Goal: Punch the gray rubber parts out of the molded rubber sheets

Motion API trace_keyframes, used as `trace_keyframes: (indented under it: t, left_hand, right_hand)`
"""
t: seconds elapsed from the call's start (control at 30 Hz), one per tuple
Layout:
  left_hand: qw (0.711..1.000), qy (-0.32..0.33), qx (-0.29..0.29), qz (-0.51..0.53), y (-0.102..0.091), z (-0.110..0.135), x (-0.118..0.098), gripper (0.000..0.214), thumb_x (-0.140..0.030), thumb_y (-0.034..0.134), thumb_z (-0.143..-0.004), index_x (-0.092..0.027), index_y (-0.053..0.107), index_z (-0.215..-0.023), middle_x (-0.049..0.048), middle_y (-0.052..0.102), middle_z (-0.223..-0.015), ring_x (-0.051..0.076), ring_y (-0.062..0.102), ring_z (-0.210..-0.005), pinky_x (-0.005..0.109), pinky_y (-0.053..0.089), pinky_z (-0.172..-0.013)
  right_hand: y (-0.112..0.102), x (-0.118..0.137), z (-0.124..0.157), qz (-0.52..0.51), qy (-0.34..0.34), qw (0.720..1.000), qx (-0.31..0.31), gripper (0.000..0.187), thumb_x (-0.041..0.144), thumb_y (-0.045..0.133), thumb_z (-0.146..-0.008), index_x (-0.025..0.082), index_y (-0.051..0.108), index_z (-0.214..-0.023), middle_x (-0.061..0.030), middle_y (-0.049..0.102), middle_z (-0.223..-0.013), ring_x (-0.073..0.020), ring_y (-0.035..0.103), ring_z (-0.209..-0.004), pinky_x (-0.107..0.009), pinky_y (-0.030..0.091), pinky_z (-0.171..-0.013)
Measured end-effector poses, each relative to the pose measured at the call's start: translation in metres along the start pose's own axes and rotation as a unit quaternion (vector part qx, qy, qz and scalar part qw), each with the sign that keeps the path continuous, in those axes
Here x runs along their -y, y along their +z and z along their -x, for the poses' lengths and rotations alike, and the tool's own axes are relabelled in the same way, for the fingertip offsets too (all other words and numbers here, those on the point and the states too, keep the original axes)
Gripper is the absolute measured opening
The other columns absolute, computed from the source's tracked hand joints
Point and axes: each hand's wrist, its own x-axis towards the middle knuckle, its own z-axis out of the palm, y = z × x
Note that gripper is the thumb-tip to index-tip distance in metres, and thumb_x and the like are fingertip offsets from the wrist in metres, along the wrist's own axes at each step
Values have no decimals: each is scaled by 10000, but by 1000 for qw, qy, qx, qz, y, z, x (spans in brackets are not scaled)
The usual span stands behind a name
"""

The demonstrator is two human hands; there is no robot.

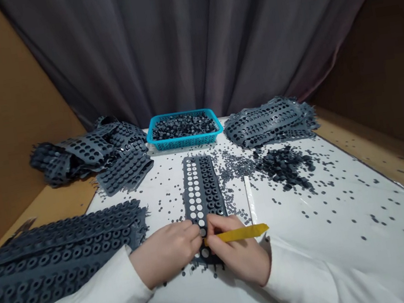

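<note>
A dark grey rubber strip (202, 187) with rows of ring-shaped parts lies lengthwise in front of me on the white table; its left columns show empty white holes. My left hand (166, 253) is closed, fingertips pinching the strip's near end. My right hand (238, 257) is closed round a yellow stick tool (242, 233), whose tip meets the strip beside my left fingers. Both sleeves are white.
A teal basket (185, 143) of small dark rings stands at the back centre. Piles of rubber strips lie at the near left (58, 254), back left (92, 155) and back right (268, 121). A heap of loose rings (283, 164) and scattered bits cover the white sheet.
</note>
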Motion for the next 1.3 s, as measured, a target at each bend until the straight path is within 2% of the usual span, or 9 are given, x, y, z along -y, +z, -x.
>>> trace_keyframes:
  t: [0.2,0.33,0.53,0.7,0.8,0.9,1.03,1.1,1.3]
  left_hand:
    - [993,99,-58,-32,11,0,13,119,-64,497,-807,-127,580,-749,45,561,-712,189,505,-667,307,432,-566]
    - [990,104,-85,-30,17,2,14,191,-52,421,-827,-120,585,-756,59,563,-699,191,501,-651,305,427,-570]
    - [982,10,-57,182,6,-1,25,195,-191,435,-905,-145,583,-787,36,599,-754,146,550,-698,229,435,-633]
    - [918,-169,-176,313,-23,0,48,167,-254,492,-875,-177,614,-792,10,639,-765,124,576,-705,204,424,-659]
    - [877,-255,-184,364,-34,1,46,183,-317,537,-830,-177,625,-753,11,642,-752,142,569,-699,223,416,-642]
    - [804,-304,-138,492,-29,-2,33,185,-341,536,-801,-169,599,-779,-1,594,-702,127,531,-645,214,397,-585]
    - [606,-363,-80,704,-7,-4,21,125,-272,495,-709,-164,496,-772,-22,519,-623,80,419,-467,193,308,-445]
    - [532,-363,-72,761,3,-4,21,117,-201,447,-630,-165,457,-741,0,544,-656,74,411,-450,191,292,-423]
    - [444,-349,-57,823,9,-1,26,230,-170,401,-559,-173,472,-778,-13,496,-654,76,396,-445,156,256,-352]
  right_hand:
    - [0,0,1,9,-5,1000,-6,152,108,437,-696,185,383,-577,52,404,-504,-99,409,-522,-221,265,-532]
    - [0,0,1,8,-8,1000,-5,150,106,437,-695,184,385,-578,49,420,-509,-97,408,-523,-222,264,-536]
    - [-1,1,1,1,9,1000,-4,171,128,448,-705,182,380,-557,42,429,-506,-103,423,-538,-218,271,-534]
    - [-1,2,0,-1,23,1000,7,170,117,444,-705,184,379,-563,45,452,-511,-100,429,-524,-213,271,-518]
    - [-2,2,0,-19,20,1000,7,160,109,445,-698,185,392,-567,44,473,-521,-102,447,-535,-209,283,-521]
    - [-3,-1,-1,-62,17,998,6,140,103,440,-692,184,424,-579,38,510,-542,-106,474,-551,-203,311,-528]
    - [-4,-5,-5,-140,51,989,-12,106,113,431,-707,183,466,-635,33,557,-556,-104,487,-527,-196,334,-510]
    - [-4,-6,-6,-145,59,988,-15,102,116,436,-712,181,477,-645,31,565,-551,-105,486,-523,-197,333,-505]
    - [-4,-3,-7,-90,41,995,-21,133,104,444,-706,175,481,-599,22,562,-563,-115,489,-562,-214,326,-534]
